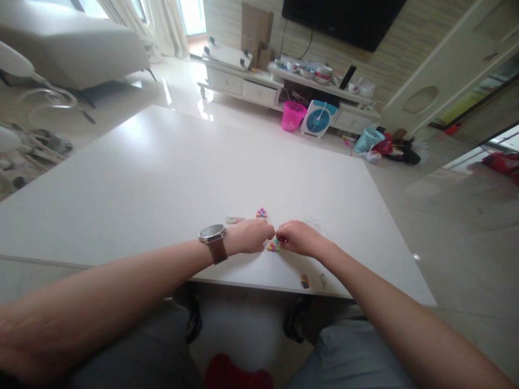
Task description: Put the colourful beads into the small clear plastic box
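Observation:
Close together over the white table (251,173), my two hands almost meet at the fingertips. My left hand (254,235), with a watch (212,233) on its wrist, is closed; whatever its fingers pinch is hidden. My right hand (299,237) is also closed, and a small dark red shiny thing (283,239) shows at its fingers. Just below the fingertips is a cluster of colourful beads (273,247), near or touching both hands. Another colourful bead cluster (261,213) lies beyond my left hand. To its left are several thin coloured rings (234,220).
Near the table's front edge lie a small yellow-and-blue figure (304,280) and a pale metallic piece (323,281). Clear plastic (314,224) lies beyond my right hand. Across the floor stand a pink basket (293,115), a box fan (318,118) and a low cabinet (259,93).

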